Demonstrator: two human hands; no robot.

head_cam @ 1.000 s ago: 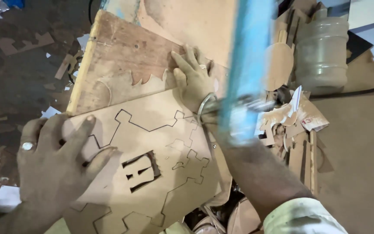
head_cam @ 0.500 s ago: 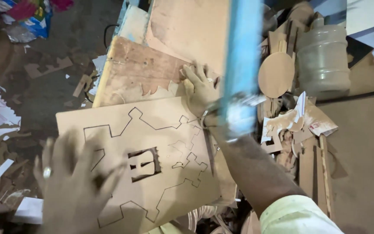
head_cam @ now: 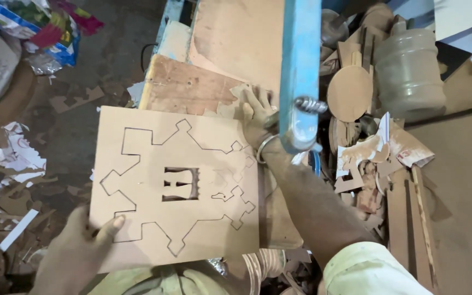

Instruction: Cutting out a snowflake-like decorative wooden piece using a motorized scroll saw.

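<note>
1. Your left hand [head_cam: 80, 248], lower left of the frame, grips the near corner of the fibreboard panel [head_cam: 137, 240], thumb laid on top and fingers hidden beneath.
2. Your right hand [head_cam: 258, 117], centre of the frame, lies flat with fingers spread on the panel's far right edge, partly hidden behind the blue saw arm [head_cam: 300, 71]; it presses rather than grasps, and a metal bangle [head_cam: 263, 150] circles the wrist.
3. The panel lies flat across the middle of the frame, overlapping a worn wooden table [head_cam: 184, 87]. A stepped, star-like outline is cut into it, with a small fretted opening [head_cam: 181, 183] at its middle.
4. Judged step: the panel is being steadied and turned at the saw; the outline appears largely cut. The next move calls for both hands to guide the panel evenly while the right-hand fingers stay off the cutting line.
5. Packages: a crumpled, brightly printed blue, red and yellow wrapper [head_cam: 45, 30] lies at upper left; a clear ribbed plastic water jar [head_cam: 409, 71] stands at upper right among round and strip offcuts [head_cam: 349, 93].
</note>
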